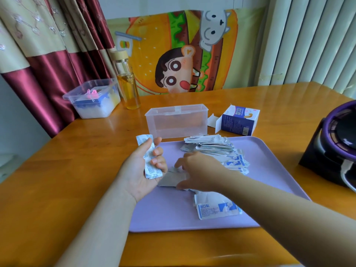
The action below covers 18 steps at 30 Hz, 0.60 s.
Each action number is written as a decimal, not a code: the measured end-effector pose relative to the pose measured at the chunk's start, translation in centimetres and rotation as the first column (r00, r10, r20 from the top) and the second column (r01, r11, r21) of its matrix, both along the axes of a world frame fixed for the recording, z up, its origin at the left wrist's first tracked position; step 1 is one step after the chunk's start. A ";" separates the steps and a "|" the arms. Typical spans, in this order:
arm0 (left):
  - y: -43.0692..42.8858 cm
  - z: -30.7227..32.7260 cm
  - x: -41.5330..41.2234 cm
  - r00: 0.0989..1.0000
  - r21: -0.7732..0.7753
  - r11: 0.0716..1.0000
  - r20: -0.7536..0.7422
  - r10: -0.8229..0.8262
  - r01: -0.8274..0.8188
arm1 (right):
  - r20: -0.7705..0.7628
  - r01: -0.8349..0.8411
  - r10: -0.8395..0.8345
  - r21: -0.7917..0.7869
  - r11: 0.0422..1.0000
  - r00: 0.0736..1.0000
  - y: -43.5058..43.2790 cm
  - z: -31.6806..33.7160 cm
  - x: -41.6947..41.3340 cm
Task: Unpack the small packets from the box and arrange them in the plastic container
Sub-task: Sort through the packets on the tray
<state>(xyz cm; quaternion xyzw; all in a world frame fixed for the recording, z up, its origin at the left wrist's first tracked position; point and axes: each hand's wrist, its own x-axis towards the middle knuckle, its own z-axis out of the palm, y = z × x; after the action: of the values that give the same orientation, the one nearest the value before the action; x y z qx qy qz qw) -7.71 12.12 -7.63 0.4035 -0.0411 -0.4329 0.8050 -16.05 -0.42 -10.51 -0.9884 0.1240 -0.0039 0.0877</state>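
My left hand (pixel 142 170) holds a stack of small white packets (pixel 149 157), palm up, over the left edge of the lilac tray (pixel 269 166). My right hand (pixel 198 168) reaches across the tray with its fingers on a grey packet (pixel 171 179) lying there. More packets lie piled at the tray's far side (pixel 212 146), and torn blue-and-white wrappers (pixel 215 208) lie near its front. The clear plastic container (pixel 176 122) stands lidless just beyond the tray. The blue-and-white box (pixel 238 120) sits to its right with a flap open.
A glass bottle with yellow liquid (pixel 129 87) and a lidded clear tub (pixel 94 98) stand at the table's back left. A black and purple device (pixel 335 143) sits at the right edge. A cartoon cloth hangs behind the wooden table (pixel 57 180).
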 end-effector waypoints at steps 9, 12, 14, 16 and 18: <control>1.5 0.0 1.3 0.998 0.007 0.998 0.007 0.064 -0.064 | -0.087 0.040 -0.019 0.244 0.969 0.996 -0.9 0.9 0.7; 1.5 -0.5 1.5 0.994 0.071 0.994 0.080 0.072 -0.077 | -0.044 0.080 -0.070 0.329 0.941 0.997 -1.5 1.8 0.2; 1.4 -1.0 1.6 0.970 0.193 0.975 0.234 0.067 -0.113 | 0.052 0.099 -0.130 0.401 0.911 0.990 -1.7 2.1 -0.1; 1.3 -1.5 1.3 0.933 0.309 0.940 0.358 0.027 -0.146 | 0.183 0.097 -0.196 0.441 0.892 0.963 -1.3 2.1 -0.2; 1.0 -1.9 0.5 0.919 0.367 0.922 0.392 -0.037 -0.120 | 0.293 0.114 -0.259 0.433 0.894 0.921 -0.5 1.7 -0.2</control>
<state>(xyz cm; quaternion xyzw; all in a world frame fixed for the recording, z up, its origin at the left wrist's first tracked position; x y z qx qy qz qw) -7.18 13.15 -9.54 0.6324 -0.1070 -0.3255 0.6948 -16.20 -0.89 -8.86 -0.9153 0.2004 -0.1583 0.3114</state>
